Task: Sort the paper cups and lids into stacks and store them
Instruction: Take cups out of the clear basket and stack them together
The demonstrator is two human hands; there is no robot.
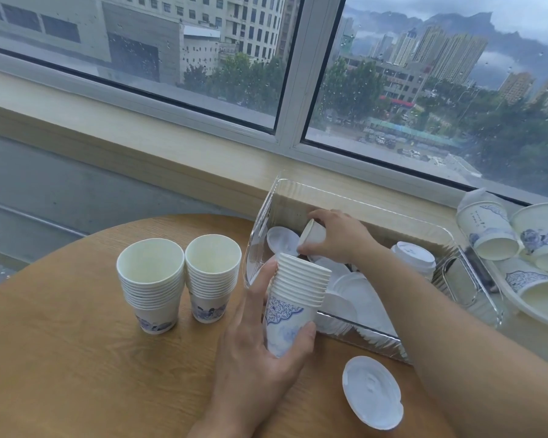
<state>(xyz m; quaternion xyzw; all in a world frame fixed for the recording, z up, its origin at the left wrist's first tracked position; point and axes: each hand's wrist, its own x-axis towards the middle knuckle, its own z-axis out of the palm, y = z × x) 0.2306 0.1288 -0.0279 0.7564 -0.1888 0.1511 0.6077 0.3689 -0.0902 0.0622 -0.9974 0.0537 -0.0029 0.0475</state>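
You get soft, even daylight from the rain-speckled window (424, 90); shadows on the table (60, 358) are faint. The clear bin (260, 222) shows glare. Wide-angle distortion bends the edges, and the focus is slightly soft.

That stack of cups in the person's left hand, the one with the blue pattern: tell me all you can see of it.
The stack of white paper cups with a blue floral pattern is nested tight, so only the rolled rims show as stacked rings above the bottom cup's printed wall. It leans slightly right, mouth up, lifted above the round wooden table, beside the clear plastic bin. The left hand grips it, thumb across the lower wall and fingers up its left side. The right hand holds a separate small cup just beyond it.
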